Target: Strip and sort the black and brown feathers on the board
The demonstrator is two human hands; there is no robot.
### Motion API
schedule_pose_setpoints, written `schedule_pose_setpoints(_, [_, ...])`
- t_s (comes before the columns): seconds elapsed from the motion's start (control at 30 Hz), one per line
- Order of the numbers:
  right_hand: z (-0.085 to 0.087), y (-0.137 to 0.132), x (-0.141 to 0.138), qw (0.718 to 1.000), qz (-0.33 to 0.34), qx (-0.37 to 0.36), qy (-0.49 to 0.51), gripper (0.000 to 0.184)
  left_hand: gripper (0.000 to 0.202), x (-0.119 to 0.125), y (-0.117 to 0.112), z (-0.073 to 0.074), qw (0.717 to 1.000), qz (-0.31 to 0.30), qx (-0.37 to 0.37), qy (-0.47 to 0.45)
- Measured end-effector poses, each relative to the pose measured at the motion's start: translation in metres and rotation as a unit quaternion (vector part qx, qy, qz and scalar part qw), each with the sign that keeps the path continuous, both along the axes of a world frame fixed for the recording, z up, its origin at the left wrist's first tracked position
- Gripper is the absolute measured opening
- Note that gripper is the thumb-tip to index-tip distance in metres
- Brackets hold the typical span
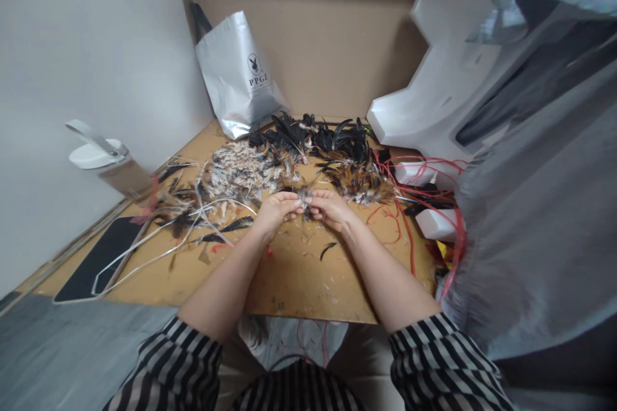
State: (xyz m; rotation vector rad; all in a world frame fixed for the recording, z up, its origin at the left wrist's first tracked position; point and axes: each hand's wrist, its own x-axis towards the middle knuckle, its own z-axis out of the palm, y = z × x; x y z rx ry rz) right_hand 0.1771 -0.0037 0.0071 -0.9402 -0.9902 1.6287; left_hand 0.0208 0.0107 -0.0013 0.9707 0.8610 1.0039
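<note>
Close together over the middle of the table, my left hand [282, 209] and my right hand [325, 207] both pinch a small tuft of brownish-grey feathers [304, 194]. Each hand is closed, with thumb and fingertips meeting on the tuft. Just beyond lies a pile of pale, mottled feathers [241, 170] on the left. Brown-gold feathers [359, 181] are heaped to the right of my hands. Behind these, long black feathers [313, 138] form a row along the back. One small dark feather [328, 250] rests on the table nearer to me.
A silver bag [236, 77] leans against the cardboard backing [337, 38]. At left are a lidded cup [120, 170], a dark phone [99, 263] and loose white strips [144, 247]. Red strings [409, 231] trail near white blocks [436, 223] at right, beside grey cloth [540, 218].
</note>
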Motion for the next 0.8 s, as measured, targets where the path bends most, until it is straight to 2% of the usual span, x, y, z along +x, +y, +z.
schedule_pose_setpoints(0.13, [0.001, 0.0, -0.004, 0.999, -0.038, 0.025, 0.007, 0.027, 0.025, 0.0, 0.0, -0.001, 0.998, -0.015, -0.04, -0.034])
schedule_pose_setpoints(0.33, [-0.002, 0.0, -0.008, 0.997, -0.071, 0.033, -0.019, 0.027, 0.023, 0.001, -0.001, -0.002, 0.997, -0.035, -0.054, -0.04])
schedule_pose_setpoints(0.53, [-0.006, 0.002, -0.008, 0.995, -0.084, 0.022, -0.052, 0.03, 0.024, 0.0, -0.001, 0.0, 0.999, -0.016, -0.045, -0.01])
schedule_pose_setpoints(0.67, [-0.007, 0.003, -0.009, 0.99, -0.124, 0.001, -0.067, 0.035, 0.027, 0.001, -0.001, -0.001, 0.999, 0.017, -0.033, -0.005])
schedule_pose_setpoints(0.8, [-0.008, 0.002, -0.014, 0.985, -0.15, 0.019, -0.079, 0.033, 0.028, 0.003, -0.002, -0.002, 0.999, 0.022, -0.03, 0.003])
